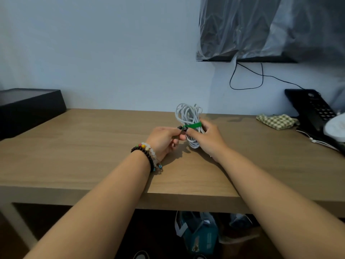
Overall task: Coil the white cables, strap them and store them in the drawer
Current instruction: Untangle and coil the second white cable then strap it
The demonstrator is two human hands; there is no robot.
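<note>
The coiled white cable bundle is standing upright over the middle of the wooden desk, its lower loops near the surface. A green strap is crossing the bundle at mid-height. The right hand is grasping the bundle from the right side, fingers curled round the strands at the strap. The left hand is pinching the left end of the strap between thumb and fingertips; beaded bracelets are sitting on that wrist. A black box is resting at the desk's far left. A checked cloth and a black telephone are lying at the far right. A plastic-covered screen is hanging on the wall above.
</note>
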